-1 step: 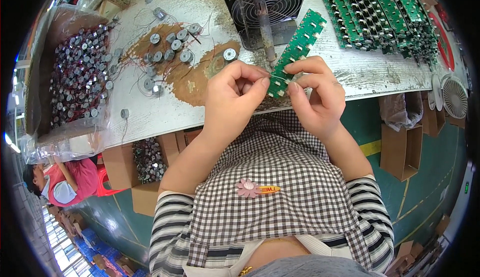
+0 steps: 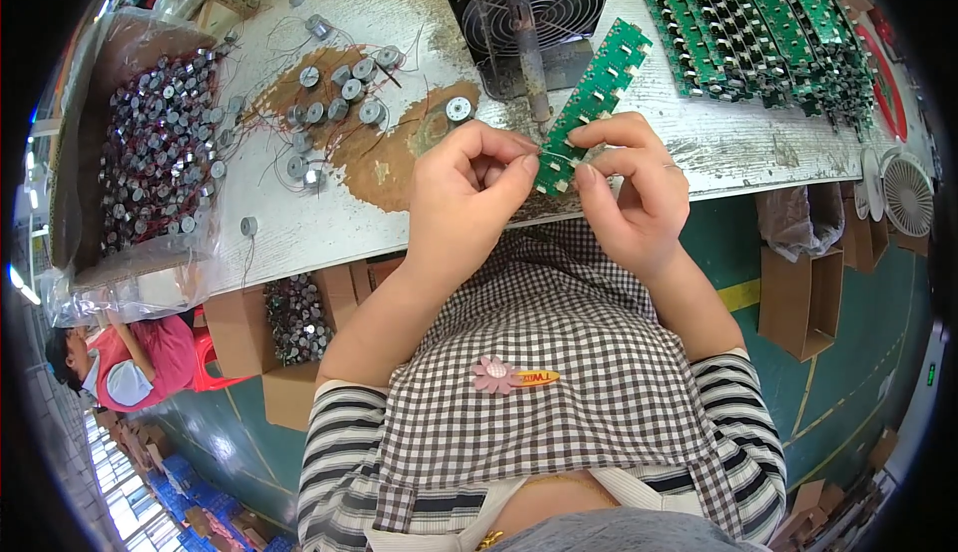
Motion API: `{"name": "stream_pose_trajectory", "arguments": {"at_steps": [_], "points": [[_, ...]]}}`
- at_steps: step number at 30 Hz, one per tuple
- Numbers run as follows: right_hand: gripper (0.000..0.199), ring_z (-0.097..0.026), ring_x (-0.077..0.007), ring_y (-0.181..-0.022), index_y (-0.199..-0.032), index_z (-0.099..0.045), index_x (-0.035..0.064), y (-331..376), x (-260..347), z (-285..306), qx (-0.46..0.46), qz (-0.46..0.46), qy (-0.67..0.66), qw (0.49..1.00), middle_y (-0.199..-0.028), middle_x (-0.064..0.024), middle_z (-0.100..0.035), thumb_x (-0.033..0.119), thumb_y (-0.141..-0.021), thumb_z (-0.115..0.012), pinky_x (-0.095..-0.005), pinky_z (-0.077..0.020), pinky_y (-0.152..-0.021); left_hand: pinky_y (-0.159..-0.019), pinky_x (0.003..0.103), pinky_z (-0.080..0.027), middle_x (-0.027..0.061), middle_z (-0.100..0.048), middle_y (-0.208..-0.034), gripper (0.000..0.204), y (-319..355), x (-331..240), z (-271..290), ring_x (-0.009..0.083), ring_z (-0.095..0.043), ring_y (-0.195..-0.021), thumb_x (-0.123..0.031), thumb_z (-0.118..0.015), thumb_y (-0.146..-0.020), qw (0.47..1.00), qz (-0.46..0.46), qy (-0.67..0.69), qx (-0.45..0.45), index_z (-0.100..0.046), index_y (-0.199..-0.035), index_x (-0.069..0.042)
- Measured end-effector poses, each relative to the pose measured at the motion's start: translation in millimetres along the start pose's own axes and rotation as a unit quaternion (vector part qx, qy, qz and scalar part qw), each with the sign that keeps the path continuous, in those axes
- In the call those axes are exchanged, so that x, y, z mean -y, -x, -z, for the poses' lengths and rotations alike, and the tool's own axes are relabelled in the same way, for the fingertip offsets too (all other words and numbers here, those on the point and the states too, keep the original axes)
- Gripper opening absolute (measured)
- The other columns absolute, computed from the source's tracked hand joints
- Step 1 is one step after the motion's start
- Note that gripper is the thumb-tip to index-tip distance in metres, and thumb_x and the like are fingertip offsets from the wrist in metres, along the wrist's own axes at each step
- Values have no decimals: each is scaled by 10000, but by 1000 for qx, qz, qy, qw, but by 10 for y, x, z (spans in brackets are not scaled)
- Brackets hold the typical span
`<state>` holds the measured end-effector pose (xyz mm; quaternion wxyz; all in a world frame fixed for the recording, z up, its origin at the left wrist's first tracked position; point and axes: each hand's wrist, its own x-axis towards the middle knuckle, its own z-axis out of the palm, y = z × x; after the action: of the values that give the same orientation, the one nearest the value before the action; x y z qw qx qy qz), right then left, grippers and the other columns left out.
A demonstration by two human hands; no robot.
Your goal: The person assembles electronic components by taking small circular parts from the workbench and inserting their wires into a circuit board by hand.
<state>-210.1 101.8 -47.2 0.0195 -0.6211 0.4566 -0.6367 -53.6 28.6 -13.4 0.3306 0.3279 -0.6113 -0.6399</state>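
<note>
A long green circuit board [image 2: 597,83] with small white connectors slants up between my hands, over the table's near edge. My left hand [image 2: 471,188] is closed in a pinch at the board's left edge, its thumb and forefinger on a thin pale wire [image 2: 557,157] that crosses the board. What else lies inside its curled fingers is hidden. Against the board's right edge my right hand [image 2: 635,183] is closed, fingertips bent onto the board and thumb just below them. Near my left hand a small round motor [image 2: 459,109] stands on the table.
Loose wired motors [image 2: 339,110] lie to the left, beside a plastic-lined box [image 2: 75,168] full of them. A black fan [image 2: 564,3] and a metal post [image 2: 531,63] stand ahead. Stacked circuit boards [image 2: 748,28] are at the right. Another person [image 2: 150,357] is at the lower left.
</note>
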Motion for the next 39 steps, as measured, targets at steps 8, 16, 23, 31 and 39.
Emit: {"name": "stream_pose_trajectory", "arguments": {"at_steps": [8,16,23,31,39], "points": [[125,-601,-203,-717,-776,-554,-18,-85,30,-19,2,-13,35,999,-916,-169,-635,-81,-733,-653,-251,-494,-536,-626,185,-448,74,-643,-943,86,-58,24,-10,56,-554,-728,-16,-649,-827,1000,-1,-4,-6,-598,-887,20],[135,-601,-211,-717,-776,-555,-17,40,37,-7,2,-6,26,1000,-923,-169,-632,-88,-722,-655,-263,-487,-551,-573,160,-429,74,-649,-916,54,20,20,-37,14,-525,-670,15,-628,-817,1000,2,17,-3,-580,-839,28],[129,-593,-202,-706,-785,-560,-19,52,46,-12,1,-13,8,1000,-913,-165,-634,-92,-733,-653,-254,-472,-531,-561,161,-423,60,-641,-881,66,1,62,-42,12,-520,-661,-2,-637,-822,999,-21,33,-11,-578,-838,23],[110,-596,-191,-707,-788,-569,-30,-48,81,-28,8,-31,40,999,-898,-159,-633,-87,-752,-656,-241,-497,-524,-632,177,-431,30,-626,-875,75,-84,66,-27,36,-535,-703,-29,-644,-845,999,-21,-39,-19,-587,-882,5],[141,-587,-192,-715,-809,-571,-16,61,59,-64,5,-29,21,999,-914,-159,-623,-92,-739,-667,-247,-487,-550,-495,168,-359,-31,-571,-702,70,-3,141,-61,-8,-435,-571,-10,-653,-803,998,-41,-19,-44,-585,-806,5]]}}
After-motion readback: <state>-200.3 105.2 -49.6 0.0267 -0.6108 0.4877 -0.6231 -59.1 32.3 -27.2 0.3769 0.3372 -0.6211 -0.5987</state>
